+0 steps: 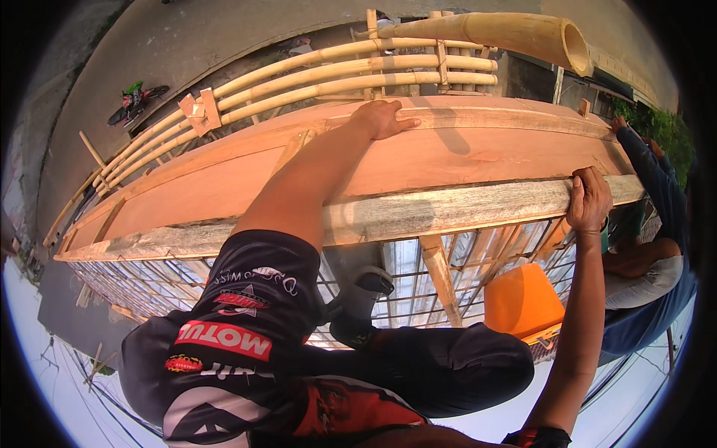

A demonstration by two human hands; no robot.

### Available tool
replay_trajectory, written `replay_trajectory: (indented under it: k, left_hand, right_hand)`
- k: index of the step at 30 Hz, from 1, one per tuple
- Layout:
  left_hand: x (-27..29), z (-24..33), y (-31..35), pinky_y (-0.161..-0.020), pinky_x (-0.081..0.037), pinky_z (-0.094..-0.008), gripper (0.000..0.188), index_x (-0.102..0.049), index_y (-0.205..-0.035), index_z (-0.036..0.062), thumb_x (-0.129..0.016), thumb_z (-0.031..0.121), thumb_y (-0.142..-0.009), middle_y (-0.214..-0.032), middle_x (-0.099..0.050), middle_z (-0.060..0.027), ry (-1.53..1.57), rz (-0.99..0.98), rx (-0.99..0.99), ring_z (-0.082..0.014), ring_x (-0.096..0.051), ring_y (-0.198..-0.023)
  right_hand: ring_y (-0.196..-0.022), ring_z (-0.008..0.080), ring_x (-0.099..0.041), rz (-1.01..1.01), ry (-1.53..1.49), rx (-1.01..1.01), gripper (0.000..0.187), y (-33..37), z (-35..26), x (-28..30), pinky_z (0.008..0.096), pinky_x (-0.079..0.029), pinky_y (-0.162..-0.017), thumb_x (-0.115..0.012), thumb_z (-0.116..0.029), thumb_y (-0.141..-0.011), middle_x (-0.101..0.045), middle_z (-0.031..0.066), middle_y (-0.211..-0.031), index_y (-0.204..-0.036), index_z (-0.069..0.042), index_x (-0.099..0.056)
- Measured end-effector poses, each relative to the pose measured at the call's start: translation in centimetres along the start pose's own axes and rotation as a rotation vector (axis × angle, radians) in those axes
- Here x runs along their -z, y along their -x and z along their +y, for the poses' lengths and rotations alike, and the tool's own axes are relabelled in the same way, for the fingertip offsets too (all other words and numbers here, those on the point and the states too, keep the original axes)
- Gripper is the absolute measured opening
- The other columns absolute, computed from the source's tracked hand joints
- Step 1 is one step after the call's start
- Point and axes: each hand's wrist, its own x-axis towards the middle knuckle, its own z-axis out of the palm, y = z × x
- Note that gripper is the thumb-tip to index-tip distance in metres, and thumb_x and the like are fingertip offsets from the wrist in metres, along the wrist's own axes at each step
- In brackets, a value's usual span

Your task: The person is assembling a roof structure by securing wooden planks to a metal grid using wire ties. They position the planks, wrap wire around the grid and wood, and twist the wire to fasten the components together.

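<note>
Far left, green-and-black motorbike [134, 102] on ground. Bamboo railing [411, 63] runs beyond the reddish plywood panel [418, 160], which spans mid-view. Left hand [382, 120] rests on the far batten [485, 117], thumb spread; whether its fingers grip, can't tell. Orange container [523, 300] below near beam [470, 212], right of centre. Right hand [590, 197]: fingers curled over near beam, grasping it. Far right, co-worker's dark blue sleeve [656, 170].

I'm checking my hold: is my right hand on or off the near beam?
On: your right hand lies across the near beam, fingers curled over its far edge.
</note>
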Motion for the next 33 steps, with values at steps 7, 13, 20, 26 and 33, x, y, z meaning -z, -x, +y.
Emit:
replay_trajectory:
  k: [7,13,20,26,33]
  left_hand:
    - [0.9,0.2,1.4,-0.120,-0.051,-0.0507,0.103,-0.055,-0.158,0.0073,-0.042,0.090,-0.099,-0.153,-0.062,-0.0221,-0.017,-0.043,0.078,-0.0362,-0.059,-0.144]
    - [0.6,-0.5,1.0,-0.120,-0.049,-0.0535,0.105,-0.061,-0.151,0.0065,-0.043,0.094,-0.095,-0.147,-0.065,-0.0260,0.004,0.022,0.033,-0.0415,-0.061,-0.141]
    - [0.9,0.0,1.4,-0.120,-0.048,-0.0536,0.106,-0.063,-0.149,0.0057,-0.044,0.094,-0.094,-0.144,-0.066,-0.0272,0.014,0.026,0.027,-0.0423,-0.060,-0.141]
    - [0.8,0.0,1.5,-0.120,-0.049,-0.0546,0.105,-0.063,-0.150,0.0064,-0.044,0.094,-0.095,-0.146,-0.065,-0.0279,0.024,0.029,0.051,-0.0419,-0.059,-0.143]
    - [0.7,0.2,0.7,-0.122,-0.047,-0.0550,0.105,-0.062,-0.152,0.0075,-0.045,0.093,-0.095,-0.150,-0.063,-0.0261,0.008,0.019,0.062,-0.0409,-0.055,-0.147]
  right_hand:
    - [-0.084,0.0415,-0.062,-0.013,-0.030,-0.019,0.029,-0.3,-0.8,-0.4,0.0484,-0.043,-0.073,-0.052,-0.030,-0.106,-0.063,0.0155,-0.090,-0.097,-0.006,-0.065]
    - [-0.084,0.0404,-0.062,-0.014,-0.031,-0.005,0.029,-0.5,-0.5,-0.4,0.0472,-0.043,-0.073,-0.052,-0.030,-0.106,-0.063,0.0144,-0.090,-0.096,-0.006,-0.065]
    - [-0.084,0.0398,-0.062,-0.022,-0.009,-0.001,0.028,-0.4,-0.1,-0.3,0.0469,-0.043,-0.073,-0.053,-0.029,-0.105,-0.063,0.0138,-0.091,-0.097,-0.006,-0.066]
    - [-0.085,0.0391,-0.062,0.007,-0.008,0.009,0.026,-0.3,-0.3,-0.4,0.0465,-0.043,-0.073,-0.055,-0.029,-0.103,-0.064,0.0136,-0.090,-0.097,-0.006,-0.066]
    - [-0.084,0.0387,-0.063,-0.003,-0.034,-0.003,0.024,0.2,0.0,-0.3,0.0458,-0.044,-0.073,-0.057,-0.028,-0.102,-0.063,0.0128,-0.089,-0.096,-0.007,-0.067]
